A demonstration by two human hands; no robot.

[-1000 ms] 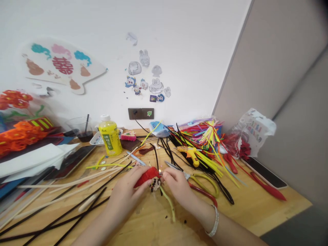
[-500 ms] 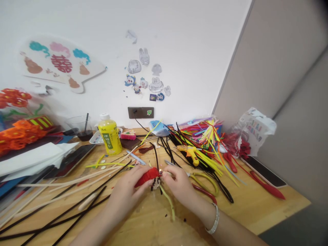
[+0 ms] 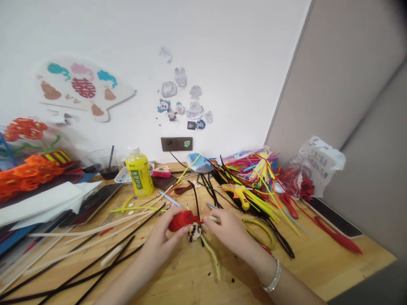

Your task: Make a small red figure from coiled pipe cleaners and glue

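Glue gun (image 3: 237, 192) beyond right hand (image 3: 229, 237), amid heaped colored straws (image 3: 251, 178). Scissors (image 3: 254, 221) right of that hand, yellow handles. Yellow bottle (image 3: 139, 178) beyond left hand (image 3: 160, 241), white tray (image 3: 120, 178) beside it. Black pipe cleaners (image 3: 104, 250) left of left hand. Orange flowers (image 3: 28, 178) far left.
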